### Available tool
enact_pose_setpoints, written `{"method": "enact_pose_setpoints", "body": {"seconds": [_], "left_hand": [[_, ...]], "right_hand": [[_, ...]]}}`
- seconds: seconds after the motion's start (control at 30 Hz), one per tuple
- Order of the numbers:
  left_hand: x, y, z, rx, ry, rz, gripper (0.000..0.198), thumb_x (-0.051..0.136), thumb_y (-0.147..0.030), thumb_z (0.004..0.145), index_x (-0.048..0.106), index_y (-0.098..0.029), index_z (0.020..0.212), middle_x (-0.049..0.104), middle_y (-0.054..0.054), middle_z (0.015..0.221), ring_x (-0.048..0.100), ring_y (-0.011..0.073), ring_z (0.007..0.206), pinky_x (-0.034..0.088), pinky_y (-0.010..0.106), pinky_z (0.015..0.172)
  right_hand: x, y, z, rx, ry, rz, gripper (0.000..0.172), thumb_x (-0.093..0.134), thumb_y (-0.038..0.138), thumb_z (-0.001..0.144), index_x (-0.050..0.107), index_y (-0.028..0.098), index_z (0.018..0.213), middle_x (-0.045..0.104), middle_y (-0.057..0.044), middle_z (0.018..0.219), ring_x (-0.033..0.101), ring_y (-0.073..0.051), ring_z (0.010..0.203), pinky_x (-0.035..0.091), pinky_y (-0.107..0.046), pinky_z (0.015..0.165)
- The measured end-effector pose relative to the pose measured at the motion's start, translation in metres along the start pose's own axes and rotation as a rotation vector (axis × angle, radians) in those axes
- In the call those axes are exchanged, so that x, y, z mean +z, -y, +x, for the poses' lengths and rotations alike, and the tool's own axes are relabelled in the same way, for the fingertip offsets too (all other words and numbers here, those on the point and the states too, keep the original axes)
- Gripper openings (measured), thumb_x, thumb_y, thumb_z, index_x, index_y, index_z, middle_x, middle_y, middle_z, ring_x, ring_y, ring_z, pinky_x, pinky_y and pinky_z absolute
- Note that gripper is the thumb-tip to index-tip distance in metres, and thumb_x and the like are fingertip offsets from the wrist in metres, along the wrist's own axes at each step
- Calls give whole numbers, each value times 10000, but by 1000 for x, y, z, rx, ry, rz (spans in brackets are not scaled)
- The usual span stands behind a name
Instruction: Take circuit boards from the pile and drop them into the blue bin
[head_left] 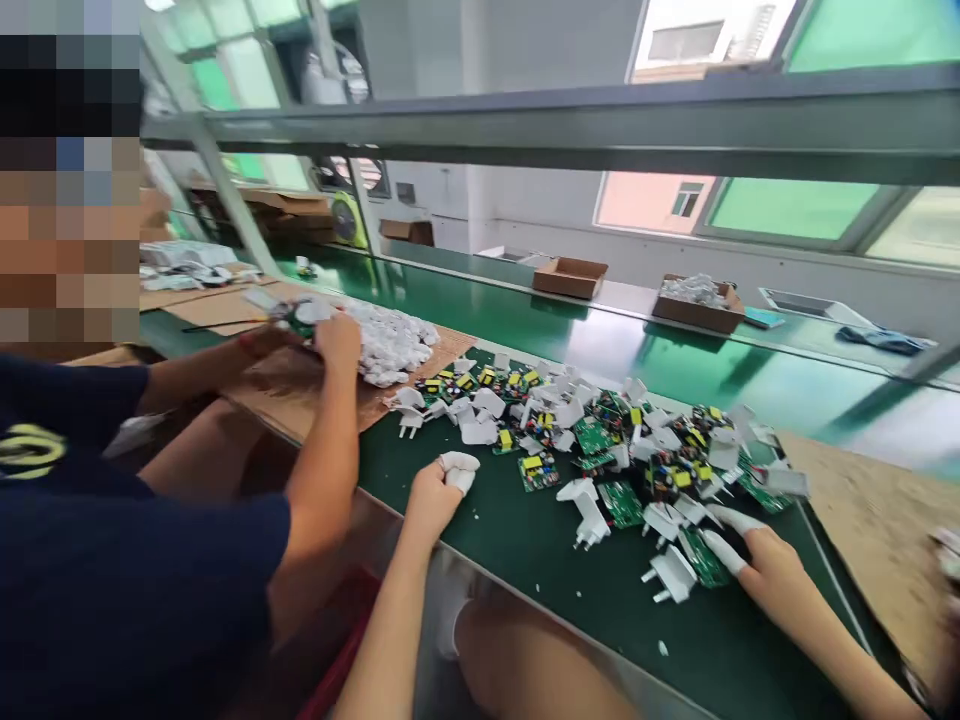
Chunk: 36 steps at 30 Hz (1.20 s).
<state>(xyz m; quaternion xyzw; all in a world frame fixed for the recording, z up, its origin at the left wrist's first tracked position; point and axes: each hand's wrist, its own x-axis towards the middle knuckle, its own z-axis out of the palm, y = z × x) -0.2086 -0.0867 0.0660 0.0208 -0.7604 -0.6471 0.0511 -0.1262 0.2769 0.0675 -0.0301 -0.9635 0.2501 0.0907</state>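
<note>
Resting curled and empty on the green counter (525, 560): left hand (435, 495), fingertips capped in white. Reaching into the heap of circuit boards (622, 500) and white plug housings (671, 575), right hand (757, 565) spread, touching one board. Risking, likely, knocking loose pieces off the near edge.

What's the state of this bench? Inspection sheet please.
Surface: green belt, white crumbs on it.
Job's things: circuit boards and white plug shells heaped together.
Clutter: cardboard sheet at right; white parts pile.
Hands: left hand curled, holds nothing clear; right hand, capped fingers on a board.
Cables: nothing seen.
Surroundings: co-worker's hands at left; boxes beyond.
</note>
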Motion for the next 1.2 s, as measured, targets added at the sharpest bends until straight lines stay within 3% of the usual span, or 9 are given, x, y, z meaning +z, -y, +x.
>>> {"method": "enact_pose_setpoints", "body": {"seconds": [0.13, 0.3, 0.53, 0.7, 0.77, 0.93, 1.0, 1.1, 1.2], "left_hand": [[-2, 2, 6, -42, -79, 17, 309, 553, -326, 454, 622, -117, 671, 610, 72, 741, 551, 223, 761, 437, 327, 762], [-5, 6, 7, -14, -23, 3, 415, 596, -407, 432, 641, -113, 721, 614, 90, 791, 542, 267, 846, 371, 418, 888], [-7, 7, 8, 20, 26, 73, 394, 570, -442, 476, 646, -132, 707, 615, 84, 802, 532, 265, 869, 352, 400, 915], [-9, 12, 8, 75, 75, 69, 412, 554, -441, 522, 647, -124, 767, 609, 87, 837, 517, 255, 906, 362, 365, 908], [-9, 13, 9, 76, 88, 53, 395, 570, -442, 509, 643, -122, 730, 606, 89, 811, 516, 252, 899, 366, 352, 902], [-2, 5, 6, 35, 31, -74, 420, 579, -427, 503, 627, -105, 767, 569, 49, 628, 518, 176, 627, 447, 291, 683], [3, -6, 0, 5, 25, -156, 457, 581, -450, 510, 625, -93, 791, 533, 26, 537, 474, 147, 511, 441, 273, 591], [16, -23, -16, 33, 87, -309, 435, 628, -451, 508, 635, -103, 769, 600, 76, 704, 547, 191, 687, 447, 286, 722], [40, -35, -40, 100, 279, -331, 354, 574, -451, 665, 652, -140, 815, 607, 94, 833, 553, 218, 815, 427, 319, 808]], "right_hand": [[-22, 23, -43, 99, 112, -333, 368, 384, 284, 801, 483, 103, 1106, 504, -135, 1069, 413, -283, 1020, 309, -462, 844], [-28, 50, -26, 134, 248, -608, 223, 430, 148, 846, 514, 78, 1041, 535, -142, 947, 460, -252, 942, 315, -415, 832], [-37, 49, -26, 89, 261, -741, 181, 412, 60, 810, 566, 101, 894, 558, -95, 849, 500, -229, 878, 308, -372, 846], [-62, 62, -19, 186, 343, -703, 180, 411, 93, 806, 542, 93, 930, 553, -115, 886, 530, -233, 796, 398, -301, 672], [-69, 69, -11, 157, 286, -701, 285, 421, 58, 750, 512, 78, 1019, 546, -123, 900, 514, -240, 845, 406, -286, 682], [-49, 67, 8, -288, 131, -720, 627, 435, 66, 573, 397, 82, 1199, 439, -154, 1144, 312, -300, 1125, 325, -428, 871], [-32, 51, 11, -362, 62, -767, 584, 428, 81, 522, 481, 82, 1103, 452, -187, 1119, 272, -328, 1149, 300, -501, 860], [-11, 10, 24, -504, -178, -695, 450, 421, 140, 497, 567, 166, 922, 476, -217, 1070, 311, -354, 1122, 314, -537, 764], [0, -23, 38, -504, -320, -446, 415, 425, 195, 540, 561, 258, 928, 505, -211, 1010, 429, -350, 1011, 237, -561, 831]]}}
